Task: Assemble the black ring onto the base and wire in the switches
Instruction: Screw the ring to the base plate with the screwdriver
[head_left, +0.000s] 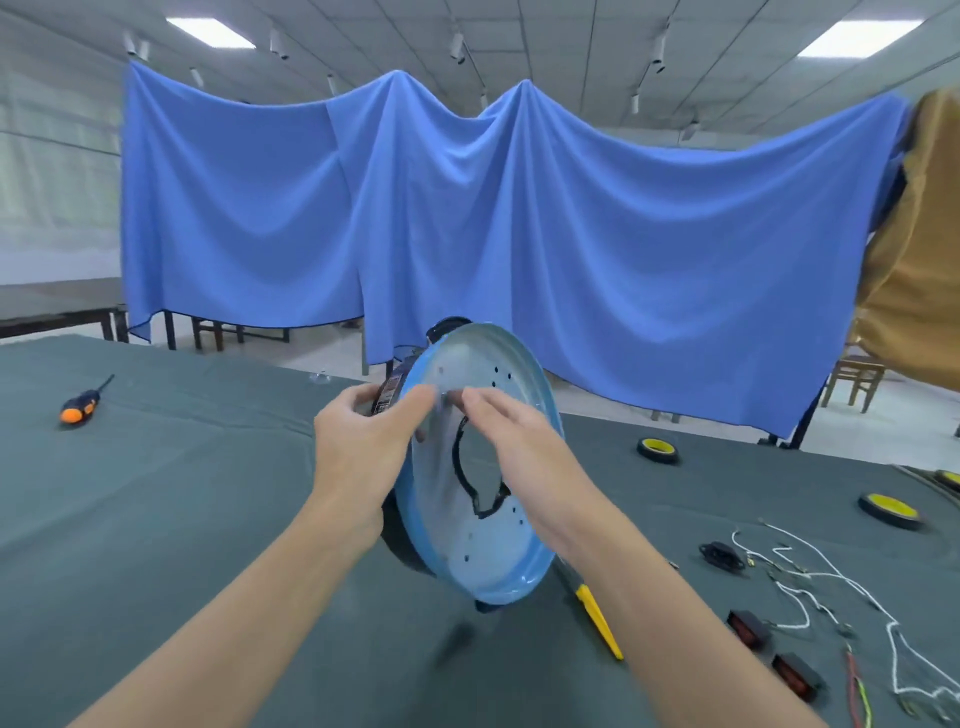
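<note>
A round blue base (483, 551) stands tilted on its edge above the green table, its hollow side facing me. A black ring (400, 545) sits behind it and shows at the top and lower left. My left hand (363, 441) grips the base's upper left rim together with the ring. My right hand (514, 447) reaches into the base, its fingertips by the upper inside face; what they pinch is too blurred to tell. Two red rocker switches (748, 629) (795, 673) and white wires (810, 577) lie at the lower right.
An orange-handled screwdriver (80, 405) lies far left. A yellow-handled tool (600, 618) lies under my right forearm. Tape rolls (658, 450) (891, 510) and a black socket (721, 555) lie on the right. A blue curtain (467, 218) hangs behind the table.
</note>
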